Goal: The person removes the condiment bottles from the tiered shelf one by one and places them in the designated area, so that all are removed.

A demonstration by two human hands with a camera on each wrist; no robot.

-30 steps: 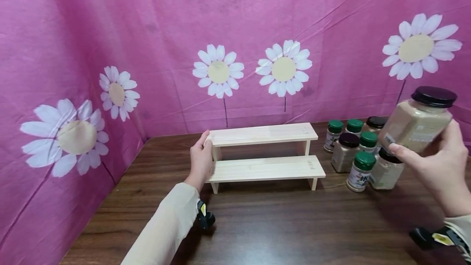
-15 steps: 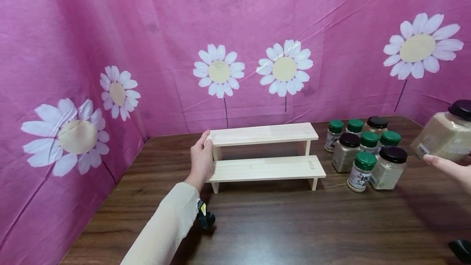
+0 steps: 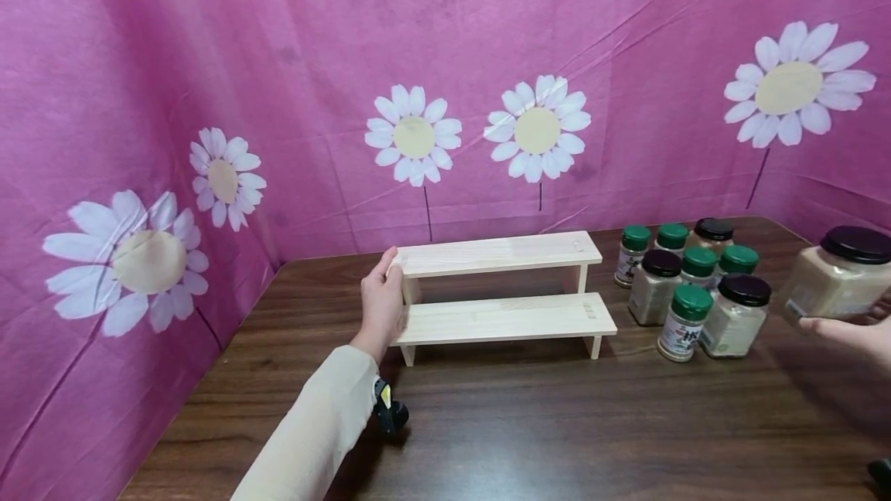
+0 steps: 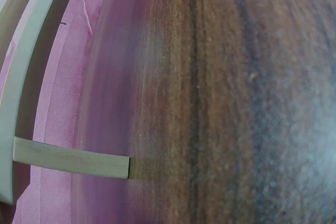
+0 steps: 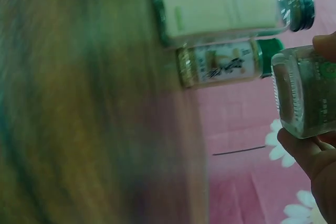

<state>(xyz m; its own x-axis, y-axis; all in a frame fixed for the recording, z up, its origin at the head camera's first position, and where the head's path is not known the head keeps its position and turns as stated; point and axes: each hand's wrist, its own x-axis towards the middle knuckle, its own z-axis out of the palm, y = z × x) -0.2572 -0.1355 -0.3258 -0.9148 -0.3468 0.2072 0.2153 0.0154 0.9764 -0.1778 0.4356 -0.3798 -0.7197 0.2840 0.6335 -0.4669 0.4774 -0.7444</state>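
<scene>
A pale wooden two-step display rack (image 3: 501,319) stands on the dark wood table. My left hand (image 3: 381,298) holds its left end, the thumb side up at the upper board; part of the fingers is hidden behind the wood. In the left wrist view, one leg of the rack (image 4: 71,158) stretches from the board to the tabletop. At the right edge of the head view, my right hand (image 3: 852,337) grips a large clear spice jar (image 3: 831,284) with a black lid and beige powder inside. The right wrist view shows the jar's base (image 5: 302,95) between thumb and fingers.
Several spice jars cluster right of the rack: a green-capped shaker (image 3: 685,325) in front, black-lidded jars (image 3: 734,319) around it, more green caps behind. A pink cloth (image 3: 473,14) with printed daisies hangs behind the table.
My right hand has carried the large jar rightward and down, away from above the cluster, uncovering a green-capped shaker and a black-lidded jar. The left hand and rack have stayed put.
</scene>
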